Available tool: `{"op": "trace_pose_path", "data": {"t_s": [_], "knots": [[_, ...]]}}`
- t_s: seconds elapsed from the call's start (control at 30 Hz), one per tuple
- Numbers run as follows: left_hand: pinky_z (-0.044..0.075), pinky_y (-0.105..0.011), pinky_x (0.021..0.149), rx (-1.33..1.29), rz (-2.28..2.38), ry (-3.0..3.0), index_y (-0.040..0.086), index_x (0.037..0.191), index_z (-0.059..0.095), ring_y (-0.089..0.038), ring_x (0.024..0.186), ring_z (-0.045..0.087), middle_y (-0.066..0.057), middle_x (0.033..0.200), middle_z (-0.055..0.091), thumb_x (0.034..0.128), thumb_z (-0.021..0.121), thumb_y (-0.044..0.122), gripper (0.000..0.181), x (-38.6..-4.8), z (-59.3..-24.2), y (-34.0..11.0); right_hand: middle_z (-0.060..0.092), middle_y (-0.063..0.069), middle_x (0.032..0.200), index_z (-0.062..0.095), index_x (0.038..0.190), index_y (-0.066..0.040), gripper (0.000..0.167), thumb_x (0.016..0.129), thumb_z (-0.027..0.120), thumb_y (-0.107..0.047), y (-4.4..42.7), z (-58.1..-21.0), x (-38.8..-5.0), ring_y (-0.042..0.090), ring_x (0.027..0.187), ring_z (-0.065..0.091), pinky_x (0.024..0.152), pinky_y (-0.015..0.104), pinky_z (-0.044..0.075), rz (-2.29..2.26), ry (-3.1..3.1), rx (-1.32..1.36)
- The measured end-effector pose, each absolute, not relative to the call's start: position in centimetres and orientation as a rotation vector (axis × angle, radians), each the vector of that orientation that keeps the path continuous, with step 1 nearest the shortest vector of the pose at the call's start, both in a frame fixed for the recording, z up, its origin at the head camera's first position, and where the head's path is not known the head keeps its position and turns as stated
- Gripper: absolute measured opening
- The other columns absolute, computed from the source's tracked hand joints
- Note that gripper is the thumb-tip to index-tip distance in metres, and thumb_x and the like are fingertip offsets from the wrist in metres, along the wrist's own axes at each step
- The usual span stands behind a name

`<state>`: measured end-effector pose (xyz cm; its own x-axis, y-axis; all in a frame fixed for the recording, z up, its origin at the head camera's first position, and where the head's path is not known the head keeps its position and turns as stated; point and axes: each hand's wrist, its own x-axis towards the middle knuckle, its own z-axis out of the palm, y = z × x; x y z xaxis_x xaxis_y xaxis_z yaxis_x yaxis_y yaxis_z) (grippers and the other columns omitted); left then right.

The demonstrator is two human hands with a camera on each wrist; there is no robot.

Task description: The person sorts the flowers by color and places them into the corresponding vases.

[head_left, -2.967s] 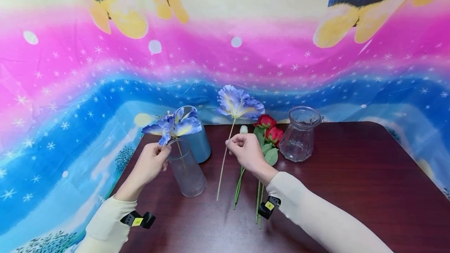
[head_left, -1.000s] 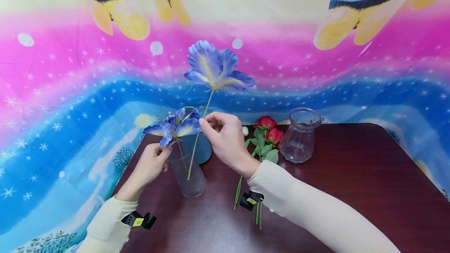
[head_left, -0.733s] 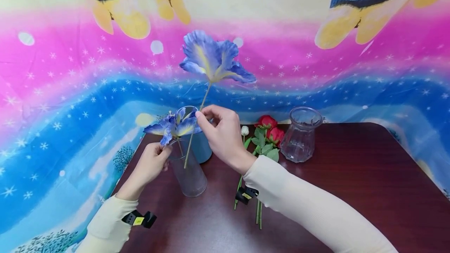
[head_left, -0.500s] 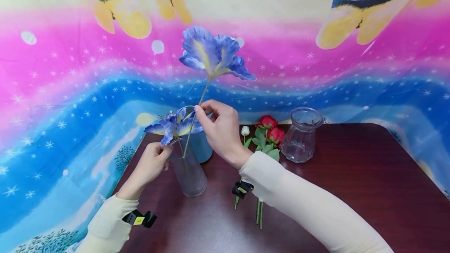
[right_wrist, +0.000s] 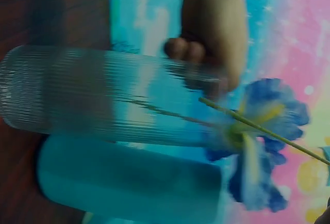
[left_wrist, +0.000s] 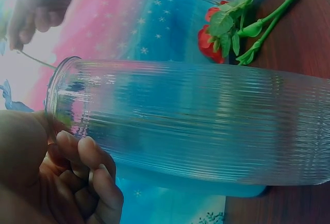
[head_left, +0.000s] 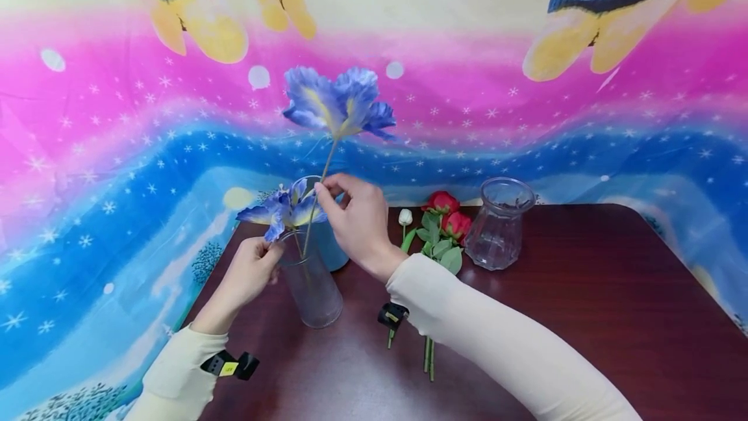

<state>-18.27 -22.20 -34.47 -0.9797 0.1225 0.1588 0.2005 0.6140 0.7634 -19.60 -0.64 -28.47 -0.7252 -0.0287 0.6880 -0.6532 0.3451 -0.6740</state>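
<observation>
My left hand (head_left: 248, 273) grips the rim of a tall, ribbed clear glass vase (head_left: 318, 301), with thumb and fingers at its near-left edge. One blue iris (head_left: 283, 214) stands in that vase, its bloom spreading above the rim. With thumb and forefinger, my right hand (head_left: 361, 223) pinches the stem of a second blue iris (head_left: 336, 106). This bloom is higher than the first, and its stem slants down to the vase mouth. The right wrist view shows the stem's lower end (right_wrist: 206, 101) at the rim; how far inside it reaches, I cannot tell.
Directly behind the ribbed vase stands a blue cylindrical vase (head_left: 336, 249). Right of my right hand lie red roses (head_left: 456, 223) and a white bud (head_left: 405, 217) on green stems. A flared clear glass vase (head_left: 495, 242) stands farther right on the dark wooden table (head_left: 584, 304).
My right hand has carried the second iris left from mid-table, raised it, then lowered its stem to the vase mouth. My left hand has stayed on the rim.
</observation>
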Motion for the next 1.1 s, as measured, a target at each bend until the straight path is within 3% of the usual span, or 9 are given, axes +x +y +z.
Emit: {"op": "trace_pose_path", "data": {"t_s": [0.27, 0.6, 0.8, 1.1], "knots": [[0.039, -0.028, 0.047, -0.281, -1.35, -2.724, 0.002, 0.062, 0.053, -0.017, 0.044, 0.05, -0.003, 0.049, 0.05, 0.1051, 0.049, 0.016, 0.045, -18.1, -34.3, -22.1, 0.072, -0.006, 0.077, 0.077, 0.096, -0.017, 0.017, 0.099, 0.064, -0.027, -1.6, -31.6, -19.3, 0.001, 0.053, 0.051, 0.057, 0.023, 0.041, 1.264, -2.209, 0.582], [0.042, -0.028, 0.05, -0.271, -1.364, -2.726, 0.001, 0.064, 0.054, -0.016, 0.043, 0.049, 0.0, 0.048, 0.05, 0.1047, 0.049, 0.015, 0.043, -18.2, -34.5, -22.2, 0.072, -0.01, 0.077, 0.076, 0.094, -0.02, 0.016, 0.098, 0.064, -0.029, -2.5, -34.0, -18.9, 0.0, 0.055, 0.051, 0.057, 0.023, 0.041, 1.143, -2.339, 0.607], [0.044, -0.027, 0.053, -0.287, -1.361, -2.718, 0.001, 0.063, 0.054, -0.015, 0.044, 0.05, -0.002, 0.048, 0.05, 0.1054, 0.048, 0.017, 0.045, -18.2, -34.4, -22.2, 0.066, -0.012, 0.068, 0.074, 0.086, -0.022, 0.015, 0.097, 0.065, -0.028, -2.7, -34.5, -18.6, 0.001, 0.056, 0.051, 0.052, 0.022, 0.037, 1.053, -2.408, 0.65], [0.037, -0.027, 0.048, -0.274, -1.357, -2.721, 0.002, 0.063, 0.053, -0.013, 0.042, 0.046, 0.0, 0.048, 0.048, 0.1042, 0.048, 0.015, 0.043, -18.0, -34.3, -22.1, 0.066, -0.011, 0.069, 0.076, 0.091, -0.021, 0.014, 0.096, 0.066, -0.029, -2.7, -34.2, -18.6, 0.002, 0.059, 0.053, 0.051, 0.021, 0.038, 0.994, -2.489, 0.662]]}}
